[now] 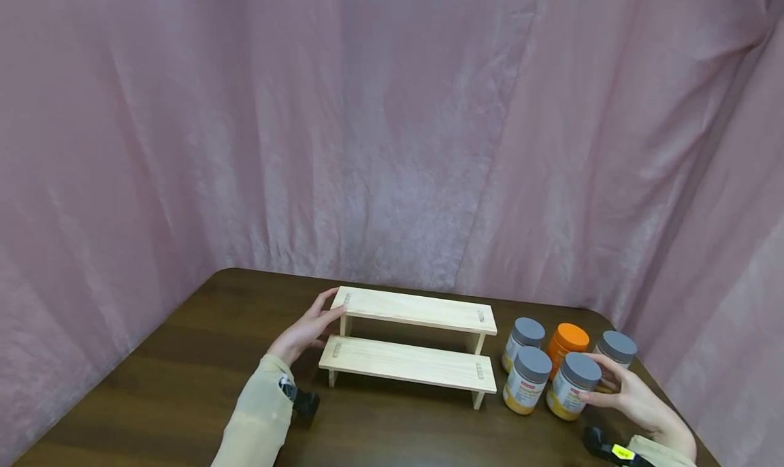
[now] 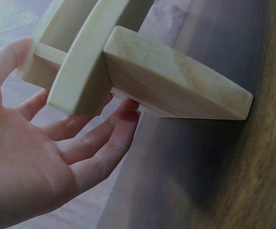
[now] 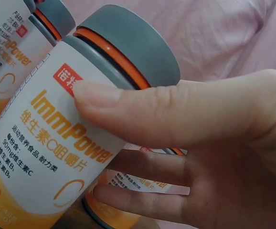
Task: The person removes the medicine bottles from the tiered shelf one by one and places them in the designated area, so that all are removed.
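A two-tier pale wooden shelf stands on the table. My left hand holds the left end of its upper board, with the thumb at the front corner and the fingers around behind. In the left wrist view, the thumb touches the upper board, while other fingertips are partly hidden by the lower board. My right hand grips a grey-lidded vitamin C jar, its thumb lying across the label and its fingers round the far side. This jar appears tilted in the right wrist view.
Other jars cluster around the gripped one: two grey-lidded jars on its left, an orange jar behind, and another grey-lidded jar beyond my right fingers. Pink curtains hang behind the dark wooden table.
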Available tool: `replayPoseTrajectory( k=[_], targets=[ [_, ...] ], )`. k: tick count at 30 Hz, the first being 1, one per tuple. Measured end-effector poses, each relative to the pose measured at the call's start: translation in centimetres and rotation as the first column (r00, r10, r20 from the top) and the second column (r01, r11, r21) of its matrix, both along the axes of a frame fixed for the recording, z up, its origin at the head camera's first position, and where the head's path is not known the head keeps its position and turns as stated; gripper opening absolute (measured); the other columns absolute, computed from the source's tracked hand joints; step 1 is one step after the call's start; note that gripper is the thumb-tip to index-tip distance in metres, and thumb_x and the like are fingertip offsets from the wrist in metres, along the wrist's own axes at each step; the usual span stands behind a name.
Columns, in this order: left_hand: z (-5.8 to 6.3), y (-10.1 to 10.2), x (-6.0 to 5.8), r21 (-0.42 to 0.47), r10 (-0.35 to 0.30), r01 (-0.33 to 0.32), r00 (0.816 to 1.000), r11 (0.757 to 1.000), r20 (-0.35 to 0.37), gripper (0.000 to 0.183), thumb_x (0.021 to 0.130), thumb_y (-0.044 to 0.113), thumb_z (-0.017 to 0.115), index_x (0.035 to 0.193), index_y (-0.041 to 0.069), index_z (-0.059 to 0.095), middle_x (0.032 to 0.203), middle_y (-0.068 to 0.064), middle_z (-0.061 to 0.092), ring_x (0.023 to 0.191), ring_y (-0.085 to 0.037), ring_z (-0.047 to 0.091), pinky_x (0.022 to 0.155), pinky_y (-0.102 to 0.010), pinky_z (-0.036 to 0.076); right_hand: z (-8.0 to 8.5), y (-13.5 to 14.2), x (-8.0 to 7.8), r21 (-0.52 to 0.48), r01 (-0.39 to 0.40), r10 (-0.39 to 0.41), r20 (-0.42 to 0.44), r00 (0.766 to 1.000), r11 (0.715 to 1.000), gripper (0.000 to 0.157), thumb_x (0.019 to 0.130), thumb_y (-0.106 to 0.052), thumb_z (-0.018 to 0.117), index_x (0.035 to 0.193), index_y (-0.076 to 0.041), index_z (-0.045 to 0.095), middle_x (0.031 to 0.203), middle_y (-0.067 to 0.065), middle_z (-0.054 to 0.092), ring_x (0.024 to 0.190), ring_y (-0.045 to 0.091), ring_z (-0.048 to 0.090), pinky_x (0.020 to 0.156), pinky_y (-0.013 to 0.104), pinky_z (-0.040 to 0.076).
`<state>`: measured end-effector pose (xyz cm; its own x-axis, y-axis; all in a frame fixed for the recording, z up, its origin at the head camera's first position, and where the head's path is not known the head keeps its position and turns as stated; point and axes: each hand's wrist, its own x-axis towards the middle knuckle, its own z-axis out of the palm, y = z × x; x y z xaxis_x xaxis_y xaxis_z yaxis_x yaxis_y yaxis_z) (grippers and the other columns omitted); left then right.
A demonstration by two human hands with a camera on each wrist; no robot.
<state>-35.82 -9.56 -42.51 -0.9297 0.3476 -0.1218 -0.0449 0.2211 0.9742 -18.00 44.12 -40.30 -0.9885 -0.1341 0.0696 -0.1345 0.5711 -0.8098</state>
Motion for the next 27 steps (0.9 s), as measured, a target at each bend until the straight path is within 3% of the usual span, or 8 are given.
replayPoseTrajectory(
  k=[6, 8, 11, 14, 18, 21, 24, 27],
  targets=[
    [-0.7, 0.5, 0.0, 0.014, 0.003, -0.003, 1.0, 1.0, 0.003, 0.067, 0.097, 0.044, 0.053, 0.151, 0.032, 0.015, 0.142, -0.024, 0.043, 0.117, -0.041, 0.058, 0.082, -0.046, 0.049, 0.0, 0.6, 0.1, -0.106, -0.183, 0.178, -0.058, 0.982, 0.977, 0.053, 0.09, 0.003, 0.061, 0.137, -0.018, 0.047, 0.115, -0.032, 0.057, 0.102, -0.011, 0.059, 0.078, 0.017, 0.051],
    [-0.6, 0.6, -0.1, 0.02, 0.005, -0.005, 1.0, 1.0, -0.004, 0.068, 0.097, 0.045, 0.053, 0.152, 0.032, 0.015, 0.142, -0.024, 0.043, 0.118, -0.042, 0.058, 0.084, -0.047, 0.049, 0.7, 0.4, 0.1, -0.058, -0.137, 0.133, -0.069, 0.989, 0.989, 0.053, 0.091, -0.001, 0.062, 0.139, -0.016, 0.046, 0.116, -0.035, 0.054, 0.101, -0.013, 0.057, 0.077, 0.016, 0.05],
    [-0.3, 0.8, -0.3, 0.022, 0.01, -0.01, 1.0, 1.0, -0.013, 0.068, 0.097, 0.045, 0.054, 0.151, 0.032, 0.016, 0.142, -0.024, 0.043, 0.118, -0.043, 0.058, 0.084, -0.047, 0.049, 1.9, -0.1, 0.0, 0.062, -0.02, 0.026, -0.1, 0.995, 0.998, 0.054, 0.091, -0.007, 0.065, 0.139, -0.002, 0.044, 0.116, -0.04, 0.05, 0.102, -0.019, 0.051, 0.077, 0.015, 0.049],
    [0.1, 1.0, -0.5, 0.007, 0.014, -0.014, 1.0, 1.0, -0.013, 0.067, 0.097, 0.046, 0.054, 0.151, 0.033, 0.016, 0.143, -0.023, 0.044, 0.117, -0.041, 0.059, 0.083, -0.045, 0.049, 3.1, -0.7, -0.1, 0.176, 0.1, -0.075, -0.146, 0.986, 0.979, 0.057, 0.09, -0.014, 0.068, 0.137, 0.006, 0.043, 0.113, -0.042, 0.045, 0.1, -0.024, 0.044, 0.076, 0.013, 0.047],
    [0.4, 1.3, -0.4, -0.019, 0.019, -0.019, 1.0, 1.0, -0.006, 0.068, 0.096, 0.047, 0.054, 0.152, 0.033, 0.016, 0.143, -0.023, 0.045, 0.117, -0.042, 0.059, 0.082, -0.046, 0.049, 4.8, -1.8, -0.4, 0.255, 0.195, -0.133, -0.241, 0.961, 0.947, 0.053, 0.09, -0.023, 0.069, 0.134, -0.002, 0.05, 0.111, -0.04, 0.045, 0.098, -0.026, 0.042, 0.077, 0.009, 0.044],
    [0.5, 1.4, -0.3, -0.032, 0.031, -0.031, 1.0, 0.999, 0.003, 0.068, 0.096, 0.048, 0.054, 0.151, 0.033, 0.017, 0.143, -0.023, 0.045, 0.119, -0.044, 0.057, 0.084, -0.049, 0.048, 5.9, -3.0, -0.7, 0.299, 0.249, -0.155, -0.305, 0.94, 0.921, 0.049, 0.089, -0.028, 0.07, 0.132, -0.008, 0.054, 0.119, -0.019, 0.059, 0.096, -0.028, 0.038, 0.076, 0.008, 0.041],
    [0.5, 1.5, -0.3, -0.037, 0.037, -0.036, 0.999, 0.999, 0.001, 0.067, 0.096, 0.048, 0.053, 0.151, 0.032, 0.018, 0.142, -0.024, 0.044, 0.12, -0.045, 0.057, 0.084, -0.052, 0.048, 6.7, -4.4, -1.1, 0.312, 0.287, -0.187, -0.314, 0.931, 0.906, 0.05, 0.09, -0.032, 0.069, 0.132, -0.01, 0.053, 0.127, 0.012, 0.063, 0.097, -0.026, 0.039, 0.077, 0.011, 0.041],
    [0.4, 1.6, -0.3, -0.028, 0.041, -0.041, 0.999, 0.999, 0.0, 0.066, 0.096, 0.047, 0.053, 0.151, 0.032, 0.018, 0.142, -0.025, 0.044, 0.119, -0.045, 0.057, 0.083, -0.053, 0.048, 7.4, -5.8, -1.6, 0.309, 0.305, -0.205, -0.316, 0.926, 0.901, 0.051, 0.093, -0.034, 0.065, 0.135, -0.008, 0.051, 0.132, 0.024, 0.058, 0.108, -0.001, 0.056, 0.085, 0.028, 0.046]
  ],
)
